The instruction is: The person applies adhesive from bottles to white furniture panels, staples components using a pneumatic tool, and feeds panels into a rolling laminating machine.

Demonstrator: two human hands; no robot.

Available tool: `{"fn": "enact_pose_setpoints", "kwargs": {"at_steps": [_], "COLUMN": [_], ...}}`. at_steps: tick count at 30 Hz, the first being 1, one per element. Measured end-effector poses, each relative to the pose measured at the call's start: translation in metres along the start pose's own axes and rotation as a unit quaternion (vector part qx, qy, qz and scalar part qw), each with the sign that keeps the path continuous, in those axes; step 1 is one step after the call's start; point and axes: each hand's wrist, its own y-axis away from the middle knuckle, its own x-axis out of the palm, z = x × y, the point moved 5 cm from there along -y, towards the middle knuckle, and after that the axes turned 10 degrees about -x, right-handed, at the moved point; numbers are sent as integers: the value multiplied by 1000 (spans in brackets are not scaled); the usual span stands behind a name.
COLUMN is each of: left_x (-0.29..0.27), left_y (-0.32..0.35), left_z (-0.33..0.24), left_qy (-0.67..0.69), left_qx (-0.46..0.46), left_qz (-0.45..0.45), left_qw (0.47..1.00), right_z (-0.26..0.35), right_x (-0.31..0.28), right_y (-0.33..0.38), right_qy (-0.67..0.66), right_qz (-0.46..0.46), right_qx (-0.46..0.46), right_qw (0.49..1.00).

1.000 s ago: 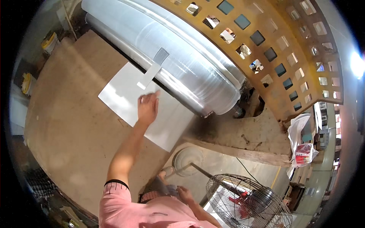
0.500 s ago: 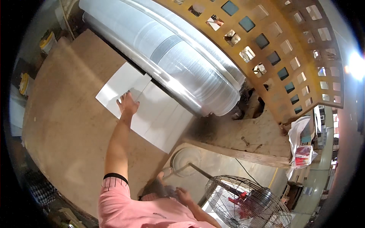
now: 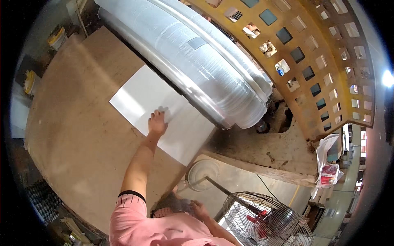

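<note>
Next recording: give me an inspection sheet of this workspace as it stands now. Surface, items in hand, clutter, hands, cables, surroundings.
Surface: brown board table, bare around the sheet.
Items in hand: white sheet lying flat on the table, its far edge against the big film roll.
Clutter: yellow items at the table's far left edge; kind unclear.
Hands: left hand flat on the sheet, fingers spread. Right hand low by the body, at a dark item; grip unclear.
Cables: thin cable on the floor near the fan.
Surroundings: orange perforated panel behind the roll; white bags at right; round fan base on the floor.
</note>
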Motion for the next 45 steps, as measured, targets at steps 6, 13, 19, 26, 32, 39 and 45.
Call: {"fn": "enact_pose_setpoints", "kwargs": {"at_steps": [6, 13, 19, 26, 32, 39, 45], "left_x": [7, 5, 8, -17, -68, -104, -60], "left_y": [16, 32, 39, 48, 40, 1, -40], "left_z": [-17, -15, -23, -29, -32, 17, 80], "left_qy": [28, 27, 27, 109, 215, 129, -7], "left_qx": [30, 0, -8, 74, 161, 47, -190], "left_qz": [11, 38, 51, -60, -143, -253, -97], "left_qw": [999, 999, 998, 990, 953, 958, 977], "right_z": [-5, -6, -19, -32, -38, -14, -19], "right_x": [-3, 2, 0, -5, -4, -4, -6], "right_y": [-7, -2, -9, -9, -9, -5, -5], "right_qy": [0, -54, -9, -41, -56, -29, 57], "right_qz": [-18, -1, -1, -16, -9, -16, -6], "right_qx": [29, -27, 10, 12, 17, 20, 7], "right_qw": [999, 998, 1000, 999, 998, 999, 998]}}
